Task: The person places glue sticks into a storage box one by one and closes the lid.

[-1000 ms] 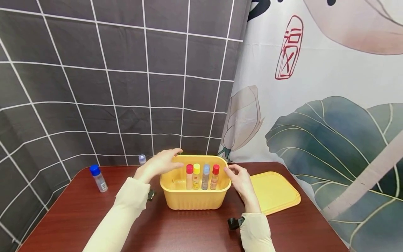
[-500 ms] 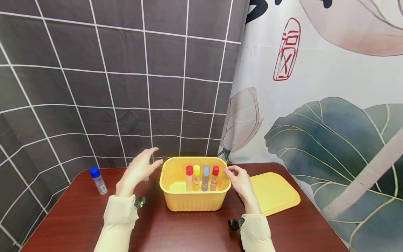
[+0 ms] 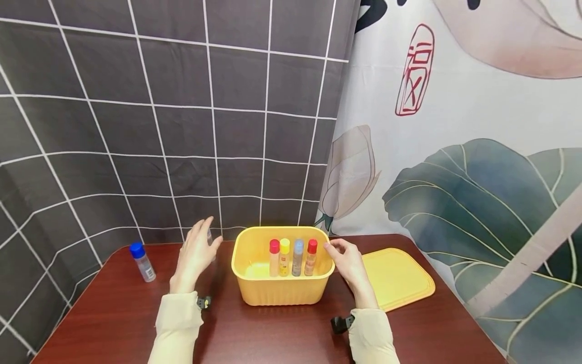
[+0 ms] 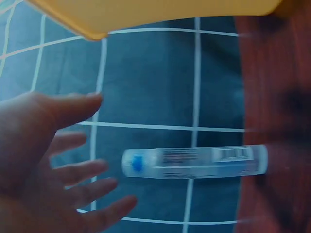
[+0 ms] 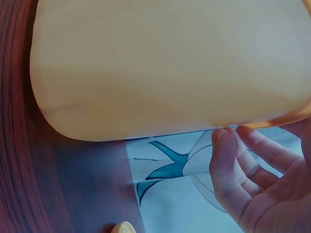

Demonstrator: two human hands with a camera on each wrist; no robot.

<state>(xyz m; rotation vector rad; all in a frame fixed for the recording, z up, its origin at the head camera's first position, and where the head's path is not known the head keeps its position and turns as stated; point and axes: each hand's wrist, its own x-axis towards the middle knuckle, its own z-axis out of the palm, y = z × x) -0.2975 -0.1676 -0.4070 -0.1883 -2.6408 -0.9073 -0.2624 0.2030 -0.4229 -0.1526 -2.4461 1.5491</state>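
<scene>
In the head view my left hand [image 3: 194, 258] is raised left of the yellow bin [image 3: 285, 290], fingers spread and holding nothing. Just beyond its fingertips in the left wrist view stands a clear slim bottle [image 4: 194, 162] with a ridged translucent cap and a barcode label; in the head view the hand mostly hides it. My right hand [image 3: 347, 263] pinches the bin's right rim between thumb and fingertips, also visible in the right wrist view. Inside the bin, several slim bottles stand upright in a row, capped pink-red [image 3: 274, 258], yellow [image 3: 284, 258], light blue [image 3: 297, 258] and red [image 3: 310, 258].
Another clear bottle with a blue cap [image 3: 142, 261] stands at the table's far left. A flat yellow lid [image 3: 397, 278] lies right of the bin, behind the right forearm. A dark checked curtain [image 3: 177, 126] hangs behind the brown table [image 3: 254, 333].
My left hand has drawn back from over the bin, moving left to the clear bottle behind it. The right hand has stayed at the rim.
</scene>
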